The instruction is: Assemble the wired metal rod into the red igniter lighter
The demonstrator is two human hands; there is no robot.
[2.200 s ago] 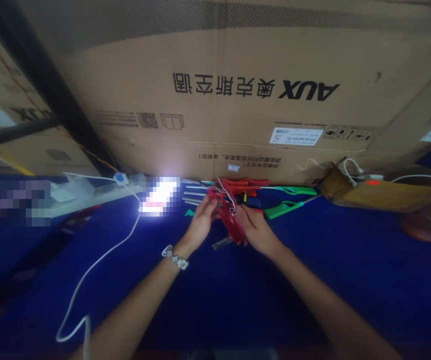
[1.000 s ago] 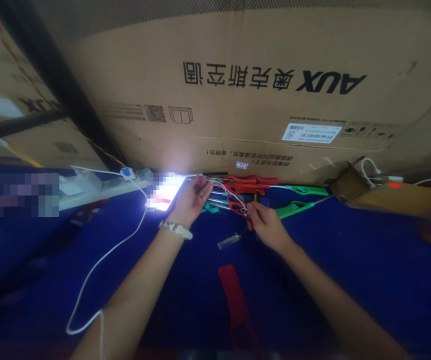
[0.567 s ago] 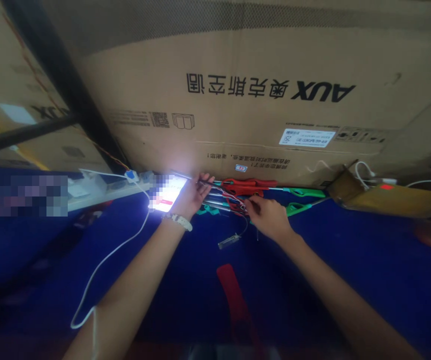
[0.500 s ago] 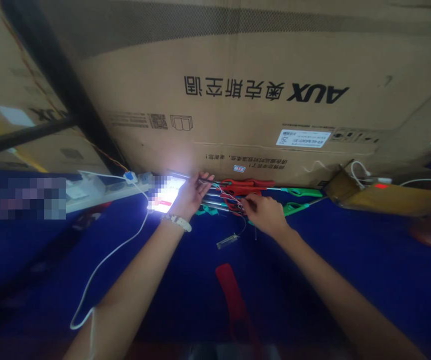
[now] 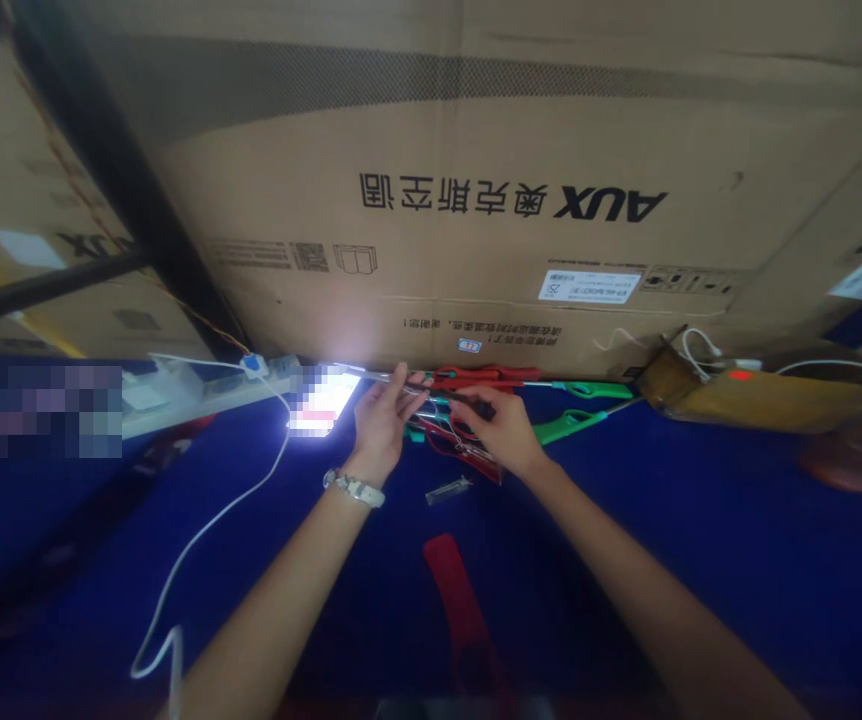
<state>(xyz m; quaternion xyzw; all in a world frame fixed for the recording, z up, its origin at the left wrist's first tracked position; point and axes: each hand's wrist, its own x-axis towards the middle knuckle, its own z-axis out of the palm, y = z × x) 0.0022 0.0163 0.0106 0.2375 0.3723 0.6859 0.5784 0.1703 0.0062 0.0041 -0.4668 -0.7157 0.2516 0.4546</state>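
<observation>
The right hand (image 5: pixel 497 428) pinches the dark end of a slim dark rod (image 5: pixel 482 406) between thumb and forefinger, its other fingers curled in. The rod runs toward 10 o'clock and crosses the left hand (image 5: pixel 386 425), whose fingers are parted, with the thumb raised; I cannot tell how firmly they press on it. The left wrist wears a pale watch or bracelet (image 5: pixel 356 488), at 7 o'clock from the hand.

Just below the right hand, at about 7 o'clock, a red casing with thin wires (image 5: pixel 468 450) lies near the fingers, partly hidden. A little farther that way is a small clear tube (image 5: pixel 447 491), and at 6 o'clock from the space between the hands, a loose red shell (image 5: pixel 453 600) lies on the blue surface (image 5: pixel 326 600).

At 12 o'clock from the right hand, red-handled pieces (image 5: pixel 487 376) line the foot of a big cardboard box (image 5: pixel 513 120). 2 green-handled pieces (image 5: pixel 600 390) lie between 2 and 3 o'clock. Well apart at 3 o'clock sits a yellowish carton (image 5: pixel 768 400). From the left hand, a glowing screen (image 5: pixel 326 402) lies near at 9 o'clock; a white cable (image 5: pixel 210 512) curves away toward 8.
</observation>
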